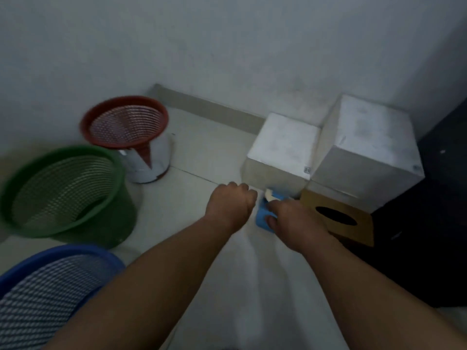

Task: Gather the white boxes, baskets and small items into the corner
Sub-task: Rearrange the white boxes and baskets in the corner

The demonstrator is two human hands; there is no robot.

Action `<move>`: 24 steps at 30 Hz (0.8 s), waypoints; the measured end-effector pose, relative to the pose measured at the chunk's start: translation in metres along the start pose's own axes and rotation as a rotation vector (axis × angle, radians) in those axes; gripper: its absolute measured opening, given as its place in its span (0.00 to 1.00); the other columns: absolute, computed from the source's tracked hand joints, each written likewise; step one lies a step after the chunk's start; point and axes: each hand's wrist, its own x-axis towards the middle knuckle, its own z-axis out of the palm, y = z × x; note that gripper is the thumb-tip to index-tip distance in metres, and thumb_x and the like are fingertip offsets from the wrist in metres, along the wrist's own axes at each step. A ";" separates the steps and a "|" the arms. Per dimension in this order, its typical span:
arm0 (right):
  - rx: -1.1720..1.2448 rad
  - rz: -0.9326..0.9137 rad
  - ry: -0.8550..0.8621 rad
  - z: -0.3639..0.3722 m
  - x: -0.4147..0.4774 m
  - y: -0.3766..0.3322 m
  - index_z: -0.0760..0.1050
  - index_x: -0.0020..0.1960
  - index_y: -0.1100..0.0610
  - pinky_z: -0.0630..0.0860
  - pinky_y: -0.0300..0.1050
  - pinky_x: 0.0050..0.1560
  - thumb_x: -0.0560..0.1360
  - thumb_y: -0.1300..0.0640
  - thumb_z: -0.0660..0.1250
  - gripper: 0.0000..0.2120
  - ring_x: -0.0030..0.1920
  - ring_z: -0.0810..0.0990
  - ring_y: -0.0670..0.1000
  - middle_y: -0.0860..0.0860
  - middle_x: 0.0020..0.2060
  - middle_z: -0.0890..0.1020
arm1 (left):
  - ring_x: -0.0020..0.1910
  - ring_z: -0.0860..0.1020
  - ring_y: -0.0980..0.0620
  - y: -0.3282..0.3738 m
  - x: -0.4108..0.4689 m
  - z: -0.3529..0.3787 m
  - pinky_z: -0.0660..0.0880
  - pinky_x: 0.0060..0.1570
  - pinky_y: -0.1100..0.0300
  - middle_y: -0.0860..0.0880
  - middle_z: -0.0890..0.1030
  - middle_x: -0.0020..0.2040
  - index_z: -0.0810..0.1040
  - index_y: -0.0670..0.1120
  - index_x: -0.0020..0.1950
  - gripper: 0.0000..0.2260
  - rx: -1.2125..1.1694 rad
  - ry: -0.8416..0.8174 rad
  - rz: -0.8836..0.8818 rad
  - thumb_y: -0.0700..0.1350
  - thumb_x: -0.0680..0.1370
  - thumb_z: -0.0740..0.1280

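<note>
The right hand (290, 219) grips the blue pack (262, 219) in front of the smaller white box (283, 145); left hand (233, 200) curled beside it, hold unclear

The left hand (231, 202) and right hand (293, 223) are bare, as are both forearms (177, 261), slightly blurred.

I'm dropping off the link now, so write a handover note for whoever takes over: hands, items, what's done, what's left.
Right hand grips the small blue item in front of the smaller white box.
Left hand is curled beside it; whether it holds anything is unclear.
Done: that box, the larger white box and the tan tissue box sit together by the wall.
Left: red basket, green basket and blue basket stand apart on the left.
</note>
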 end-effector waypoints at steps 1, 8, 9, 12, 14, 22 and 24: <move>0.000 -0.034 0.026 -0.006 0.000 -0.019 0.75 0.65 0.49 0.75 0.47 0.49 0.80 0.45 0.60 0.17 0.57 0.78 0.57 0.55 0.58 0.80 | 0.47 0.78 0.42 -0.016 -0.009 -0.010 0.68 0.40 0.55 0.44 0.79 0.49 0.76 0.45 0.52 0.08 0.018 0.017 -0.029 0.46 0.80 0.60; -0.026 -0.321 -0.028 -0.024 -0.006 -0.142 0.70 0.70 0.46 0.75 0.51 0.58 0.78 0.38 0.60 0.24 0.62 0.76 0.54 0.51 0.63 0.77 | 0.46 0.79 0.44 -0.117 -0.111 -0.075 0.69 0.39 0.54 0.45 0.80 0.50 0.77 0.46 0.56 0.13 0.099 0.057 -0.255 0.52 0.81 0.58; -0.031 -0.375 -0.054 -0.023 -0.008 -0.160 0.70 0.71 0.46 0.74 0.51 0.60 0.77 0.37 0.61 0.25 0.63 0.75 0.54 0.50 0.64 0.77 | 0.47 0.79 0.44 -0.131 -0.131 -0.081 0.71 0.39 0.54 0.45 0.80 0.51 0.77 0.46 0.57 0.14 0.105 0.043 -0.287 0.52 0.81 0.58; -0.055 -0.557 -0.119 -0.015 -0.017 -0.215 0.69 0.72 0.47 0.73 0.52 0.61 0.75 0.35 0.62 0.28 0.64 0.74 0.54 0.51 0.67 0.75 | 0.52 0.77 0.44 -0.170 -0.194 -0.094 0.71 0.42 0.53 0.46 0.79 0.55 0.77 0.47 0.60 0.16 0.109 -0.072 -0.359 0.54 0.81 0.57; -0.076 -0.687 -0.167 -0.008 -0.026 -0.248 0.69 0.70 0.45 0.75 0.53 0.59 0.73 0.32 0.63 0.30 0.63 0.75 0.54 0.50 0.66 0.76 | 0.57 0.75 0.45 -0.191 -0.239 -0.097 0.74 0.49 0.51 0.46 0.78 0.59 0.76 0.47 0.61 0.18 0.096 -0.182 -0.363 0.57 0.81 0.56; -0.522 -0.791 -0.370 0.029 -0.066 -0.275 0.69 0.70 0.43 0.76 0.54 0.57 0.54 0.18 0.60 0.50 0.62 0.73 0.56 0.49 0.64 0.77 | 0.66 0.72 0.43 -0.202 -0.372 -0.067 0.74 0.59 0.48 0.47 0.71 0.71 0.53 0.54 0.79 0.33 0.011 -0.659 -0.673 0.60 0.78 0.62; -0.571 -0.798 -0.390 0.035 -0.074 -0.271 0.69 0.69 0.43 0.77 0.56 0.56 0.54 0.18 0.62 0.49 0.64 0.69 0.56 0.48 0.63 0.76 | 0.65 0.73 0.43 -0.194 -0.377 -0.059 0.73 0.61 0.48 0.45 0.71 0.70 0.47 0.53 0.80 0.35 -0.085 -0.666 -0.763 0.55 0.79 0.64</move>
